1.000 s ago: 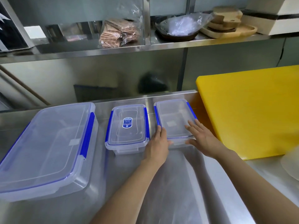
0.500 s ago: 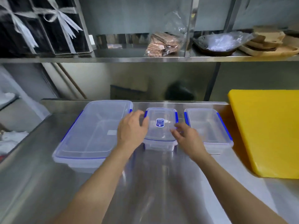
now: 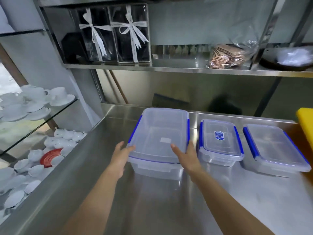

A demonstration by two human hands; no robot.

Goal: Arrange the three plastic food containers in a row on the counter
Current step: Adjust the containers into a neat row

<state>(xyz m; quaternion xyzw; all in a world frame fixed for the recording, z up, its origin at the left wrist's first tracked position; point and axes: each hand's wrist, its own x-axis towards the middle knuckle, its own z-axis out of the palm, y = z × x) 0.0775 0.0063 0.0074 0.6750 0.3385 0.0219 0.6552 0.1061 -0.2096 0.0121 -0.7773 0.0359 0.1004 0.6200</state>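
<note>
Three clear plastic containers with blue clips stand side by side on the steel counter (image 3: 169, 209). The large container (image 3: 159, 138) is leftmost, a small one with a blue label (image 3: 220, 141) sits in the middle, and a flat one (image 3: 274, 148) lies at the right. My left hand (image 3: 120, 158) rests against the large container's near left corner, fingers spread. My right hand (image 3: 188, 158) touches its near right corner, thumb on the lid. Neither hand lifts it.
A yellow cutting board (image 3: 304, 124) lies at the far right edge. A glass shelf with white cups and saucers (image 3: 33, 102) stands left of the counter, more crockery (image 3: 33, 163) below. An upper steel shelf (image 3: 169, 68) holds black gift boxes (image 3: 115, 34) and bagged wafers (image 3: 227, 56).
Both hands left the small middle container and moved left to the large container's near corners. My view swung left, bringing the cup shelf into sight.
</note>
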